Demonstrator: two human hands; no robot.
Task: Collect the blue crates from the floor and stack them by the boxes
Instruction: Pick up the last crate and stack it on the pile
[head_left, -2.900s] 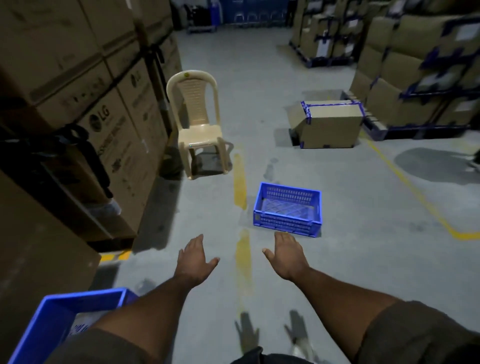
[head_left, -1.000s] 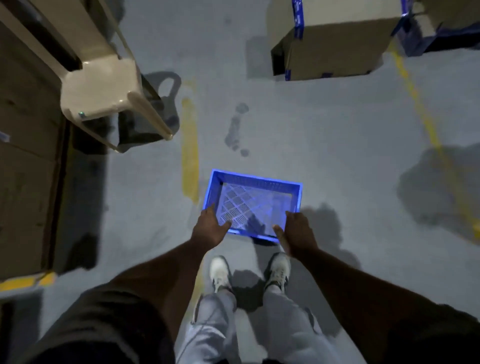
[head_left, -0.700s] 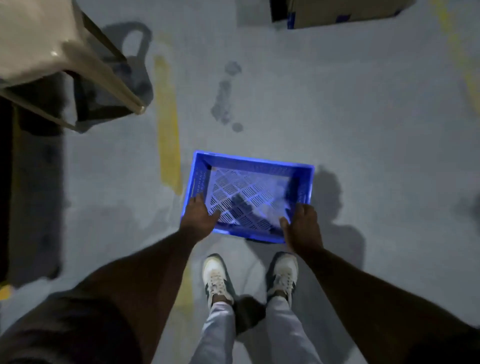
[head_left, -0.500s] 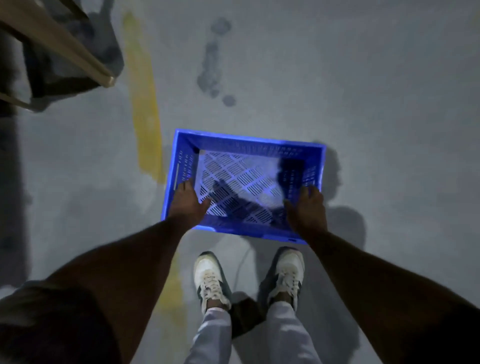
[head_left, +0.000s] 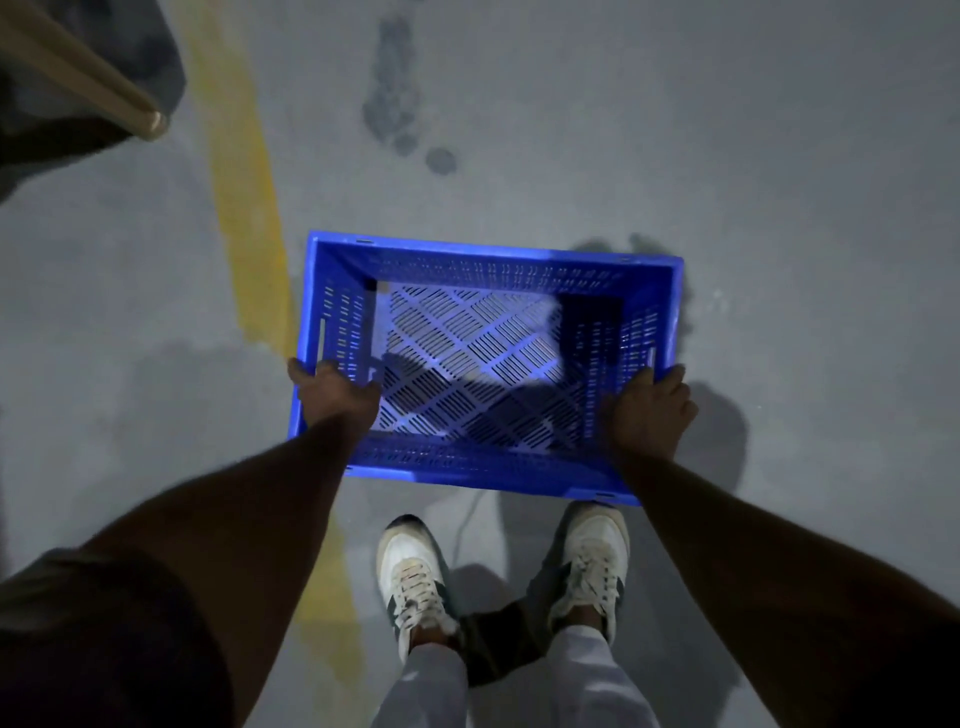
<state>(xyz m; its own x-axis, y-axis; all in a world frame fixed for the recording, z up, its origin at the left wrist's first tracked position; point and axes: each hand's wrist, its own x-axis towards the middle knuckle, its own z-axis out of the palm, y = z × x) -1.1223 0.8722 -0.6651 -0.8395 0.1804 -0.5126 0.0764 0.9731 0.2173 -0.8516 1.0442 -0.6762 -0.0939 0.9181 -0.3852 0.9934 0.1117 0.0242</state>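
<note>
An empty blue crate (head_left: 493, 260) with slotted walls and a lattice floor is right in front of my feet, seen from straight above. My left hand (head_left: 335, 392) grips the crate's left short wall, fingers curled over its rim. My right hand (head_left: 649, 410) grips the right short wall the same way. Whether the crate rests on the grey floor or is just off it, I cannot tell. The boxes and the other crates are out of view.
A beige chair leg (head_left: 78, 78) juts in at the top left. A worn yellow floor line (head_left: 244, 208) runs down the left of the crate. My two white shoes (head_left: 415, 582) stand just behind the crate. A dark stain (head_left: 395, 114) marks the floor ahead.
I walked up to the crate and bent over it. Both hands slid from its near corners onto the short side walls and closed on the rims. The crate looks larger now.
</note>
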